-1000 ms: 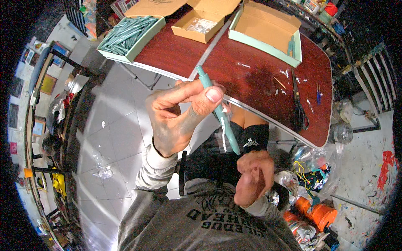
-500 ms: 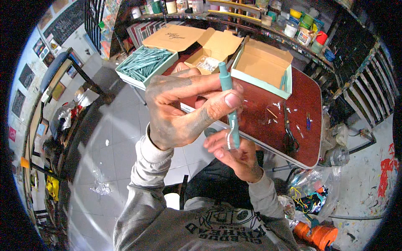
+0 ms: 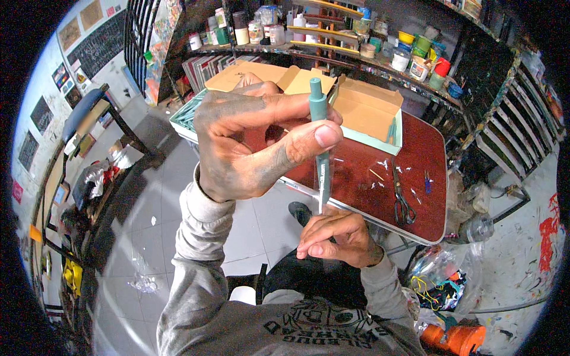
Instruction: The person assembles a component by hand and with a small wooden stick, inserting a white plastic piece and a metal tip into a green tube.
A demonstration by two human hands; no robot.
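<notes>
Because the pen [image 3: 318,108] is pinched only by the thumb and fingers of the left hand [image 3: 240,136], it could be twisted or dropped if its lower end were knocked. Just below, the right hand [image 3: 337,236] is loosely curled; whether anything is gripped cannot be told. Farther out, one pair of scissors [image 3: 398,194] is counted on one table [image 3: 359,193], then three boxes [image 3: 371,141], two partly hidden.
</notes>
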